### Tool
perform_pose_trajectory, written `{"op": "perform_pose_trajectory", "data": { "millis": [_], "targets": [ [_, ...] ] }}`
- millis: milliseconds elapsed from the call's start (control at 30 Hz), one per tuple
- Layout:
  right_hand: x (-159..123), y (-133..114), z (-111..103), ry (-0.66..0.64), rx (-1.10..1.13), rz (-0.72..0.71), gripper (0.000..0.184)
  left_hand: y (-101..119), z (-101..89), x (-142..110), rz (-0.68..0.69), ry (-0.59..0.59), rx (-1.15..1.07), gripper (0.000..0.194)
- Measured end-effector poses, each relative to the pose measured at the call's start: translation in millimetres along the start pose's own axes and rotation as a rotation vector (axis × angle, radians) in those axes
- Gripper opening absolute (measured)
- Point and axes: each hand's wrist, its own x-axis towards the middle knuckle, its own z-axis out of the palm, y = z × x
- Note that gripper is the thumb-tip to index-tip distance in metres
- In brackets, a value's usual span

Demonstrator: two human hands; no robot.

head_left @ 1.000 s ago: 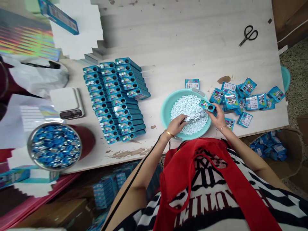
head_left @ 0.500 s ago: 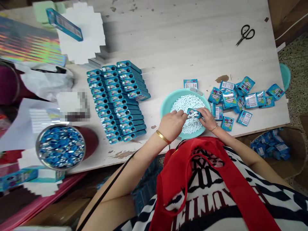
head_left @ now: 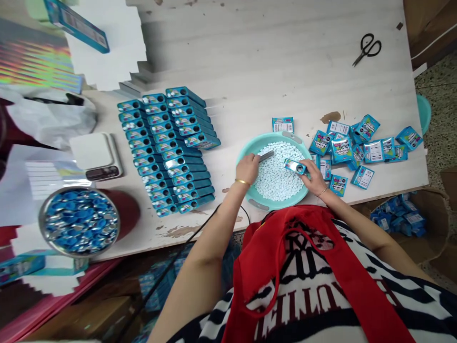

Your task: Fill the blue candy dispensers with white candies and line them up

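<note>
My left hand (head_left: 248, 169) is closed around a narrow grey metal scoop (head_left: 266, 156) above the left side of a turquoise bowl (head_left: 243, 183). Small pale-blue candies (head_left: 276, 183) lie in a layer in the bowl. Over the bowl's right half, my right hand (head_left: 313, 178) grips a small blue candy box (head_left: 294, 166) by its right end, with the box's narrow side and dark round hole facing up. Whether the scoop holds any candies is hard to make out.
Rows of blue boxes (head_left: 173, 163) stand left of the bowl. Unfilled-looking flat boxes (head_left: 342, 149) lie piled at right. Scissors (head_left: 367, 50) lie farther back. At left are a kitchen scale (head_left: 95, 152) and a pot of blue wrapped pieces (head_left: 80, 219). Cardboard (head_left: 107, 57) is stacked behind.
The scoop, earlier heaped with candies, met the box over the bowl, and candies showed at the box's top. Now my left hand has drawn back leftward; the box has shifted slightly right.
</note>
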Motion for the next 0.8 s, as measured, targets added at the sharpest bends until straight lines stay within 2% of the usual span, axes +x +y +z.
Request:
{"op": "perform_pose_trajectory", "data": {
  "millis": [67, 167, 267, 367, 467, 567, 700, 800],
  "targets": [
    [2.1, -4.2, -2.7, 0.035, 0.003, 0.053, 0.035, 9.3, 33.0, 9.4, 0.033, -0.033, -0.044, 0.034],
    [5.9, -9.3, -6.7, 0.099, -0.001, 0.106, 0.035, 34.7, 66.4, 8.0, 0.148, -0.077, -0.192, 0.036],
    [9.4, -10.4, -10.4, 0.150, 0.006, 0.124, 0.037, 53.1, 83.3, -3.0, 0.209, -0.110, -0.314, 0.037],
    [11.8, -7.4, -13.2, 0.173, -0.004, 0.150, 0.040, 53.2, 85.4, -16.9, 0.232, -0.123, -0.391, 0.040],
    [12.6, -3.7, -14.0, 0.180, -0.012, 0.148, 0.041, 40.1, 68.9, -33.7, 0.268, -0.082, -0.561, 0.035],
    [12.0, -1.7, -11.6, 0.166, -0.017, 0.120, 0.039, 24.7, 34.6, -52.1, 0.331, 0.008, -0.681, 0.032],
    [9.6, -0.3, -3.2, 0.079, -0.040, 0.061, 0.035, 14.4, -18.8, -70.7, 0.373, 0.081, -0.600, 0.030],
    [6.3, 0.8, 5.1, -0.001, -0.052, -0.006, 0.040, 19.0, -52.2, -75.7, 0.348, 0.077, -0.424, 0.027]
  ]
}}
